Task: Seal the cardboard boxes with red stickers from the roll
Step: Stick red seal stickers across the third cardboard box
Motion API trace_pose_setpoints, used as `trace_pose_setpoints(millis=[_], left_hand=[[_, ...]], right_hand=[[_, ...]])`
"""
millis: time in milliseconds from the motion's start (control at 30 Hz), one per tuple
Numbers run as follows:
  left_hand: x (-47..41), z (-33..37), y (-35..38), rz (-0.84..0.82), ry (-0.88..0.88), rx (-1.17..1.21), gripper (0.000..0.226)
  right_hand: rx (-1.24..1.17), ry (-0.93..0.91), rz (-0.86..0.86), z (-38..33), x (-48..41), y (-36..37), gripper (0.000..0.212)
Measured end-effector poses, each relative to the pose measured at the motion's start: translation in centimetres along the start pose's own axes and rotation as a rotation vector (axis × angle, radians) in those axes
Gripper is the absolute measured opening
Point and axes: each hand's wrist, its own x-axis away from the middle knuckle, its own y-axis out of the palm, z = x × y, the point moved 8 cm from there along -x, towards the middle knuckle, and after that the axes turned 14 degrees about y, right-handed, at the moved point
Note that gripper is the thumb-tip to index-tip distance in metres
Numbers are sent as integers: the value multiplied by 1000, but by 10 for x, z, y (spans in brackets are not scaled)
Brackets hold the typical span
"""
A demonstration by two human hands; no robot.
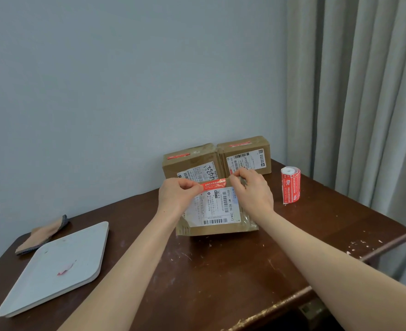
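A cardboard box (pixel 217 225) with a white shipping label stands at the table's middle. A red sticker (pixel 214 183) is stretched over its top edge. My left hand (pixel 177 193) pinches the sticker's left end and my right hand (pixel 252 189) pinches its right end. Behind stand two more cardboard boxes, the left box (pixel 191 163) and the right box (pixel 246 151), each with a red sticker on top. The red sticker roll (pixel 290 183) stands upright to the right of my right hand.
A white tray (pixel 54 266) with a small pink scrap (pixel 66 268) lies at the front left of the dark wooden table (pixel 221 271). A folded cloth (pixel 42 234) lies behind it. A wall is behind and a curtain (pixel 364 91) hangs at the right.
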Motion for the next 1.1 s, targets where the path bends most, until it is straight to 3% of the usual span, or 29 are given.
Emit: trace_pose_setpoints(millis=[300,1100], left_hand=[[-1,14,-2,81,207,-275,17],[1,16,-2,7,149,-235,14]], right_hand=[[-1,7,-1,0,1,0,16],[24,13,-6,0,1,0,16]])
